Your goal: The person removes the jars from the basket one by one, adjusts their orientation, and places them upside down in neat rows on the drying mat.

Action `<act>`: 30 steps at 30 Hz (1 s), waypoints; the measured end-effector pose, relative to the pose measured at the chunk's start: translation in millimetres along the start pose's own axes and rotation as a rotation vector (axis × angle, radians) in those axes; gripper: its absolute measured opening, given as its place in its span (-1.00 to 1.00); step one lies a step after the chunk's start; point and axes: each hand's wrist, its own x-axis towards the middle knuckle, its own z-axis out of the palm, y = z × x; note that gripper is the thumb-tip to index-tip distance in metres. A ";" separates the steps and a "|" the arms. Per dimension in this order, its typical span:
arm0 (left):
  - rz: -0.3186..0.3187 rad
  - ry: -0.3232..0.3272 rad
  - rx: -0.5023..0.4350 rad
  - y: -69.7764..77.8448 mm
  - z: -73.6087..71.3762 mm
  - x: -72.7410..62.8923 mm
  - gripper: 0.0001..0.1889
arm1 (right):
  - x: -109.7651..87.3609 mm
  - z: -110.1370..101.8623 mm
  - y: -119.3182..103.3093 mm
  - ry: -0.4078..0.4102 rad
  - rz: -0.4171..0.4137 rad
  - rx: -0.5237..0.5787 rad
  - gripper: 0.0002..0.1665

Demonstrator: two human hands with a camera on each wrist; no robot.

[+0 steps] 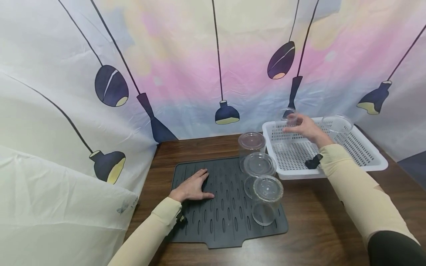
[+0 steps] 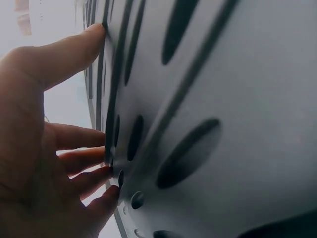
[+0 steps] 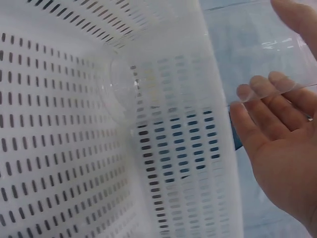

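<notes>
My right hand (image 1: pixel 307 129) grips a clear cylindrical jar (image 3: pixel 252 44) near its top. The jar stands upright in the back left part of the white perforated basket (image 1: pixel 367 166), and its lower end shows against the basket floor in the right wrist view. My left hand (image 1: pixel 194 186) rests on the dark grey ribbed mat (image 1: pixel 216 236), fingers spread and fingertips on its surface. Three more clear jars stand along the mat's right side: a rear one (image 1: pixel 252 142), a middle one (image 1: pixel 259 164) and a front one (image 1: pixel 267 195).
Another clear jar (image 1: pixel 337 123) stands at the back right inside the basket. Mat and basket sit on a brown wood-grain table (image 1: pixel 309 221). Behind them hangs a cloth backdrop (image 1: pixel 186 74) printed with lamps, which also drapes along the left side.
</notes>
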 end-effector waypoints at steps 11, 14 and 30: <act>0.046 0.069 -0.115 0.1 -14.4 -0.8 -0.06 | -15.3 -7.4 -32.3 0.157 -0.148 -0.015 -0.25; 0.052 0.110 -0.128 2.3 -20.9 -0.3 -0.09 | -18.1 -8.1 -41.8 0.180 -0.189 -0.003 -0.32; 0.116 0.375 -0.301 26.2 -70.9 -2.9 -0.25 | -36.1 3.0 -103.5 0.221 -0.368 -0.171 -0.22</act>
